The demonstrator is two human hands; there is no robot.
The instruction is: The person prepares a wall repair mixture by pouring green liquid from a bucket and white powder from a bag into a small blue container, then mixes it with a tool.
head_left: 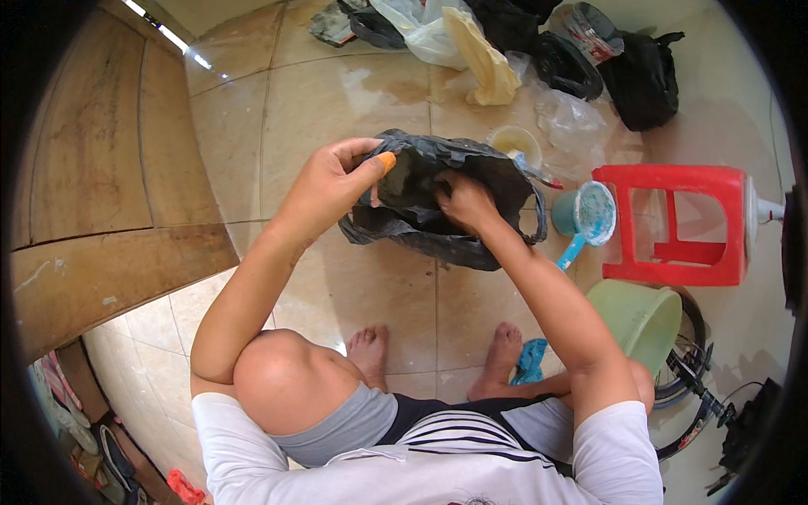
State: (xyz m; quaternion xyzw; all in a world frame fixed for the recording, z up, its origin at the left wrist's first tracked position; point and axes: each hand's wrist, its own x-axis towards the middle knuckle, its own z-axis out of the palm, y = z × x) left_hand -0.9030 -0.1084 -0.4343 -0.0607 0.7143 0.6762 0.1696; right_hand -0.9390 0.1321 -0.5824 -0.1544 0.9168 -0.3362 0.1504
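A black plastic bag (442, 244) stands in front of me on the tiled floor, its mouth spread wide. My left hand (332, 185) pinches the bag's left rim, with the thumb, orange at its tip, on the inside. Deep in the opening is my right hand (468, 204), its fingers curled down toward the dark interior. The fingertips are partly hidden, so what they hold cannot be made out. Just right of the bag sits a blue dipper (566, 217) with greyish residue inside. Behind the bag's right side is a small cream tub (526, 140).
A red plastic stool (734, 227) lies on its side at the right, near a pale green bucket (619, 307) and a bicycle wheel (671, 391). Plastic bags (488, 67) and a stained bucket (602, 42) crowd the back. Wooden panels (88, 126) border the left.
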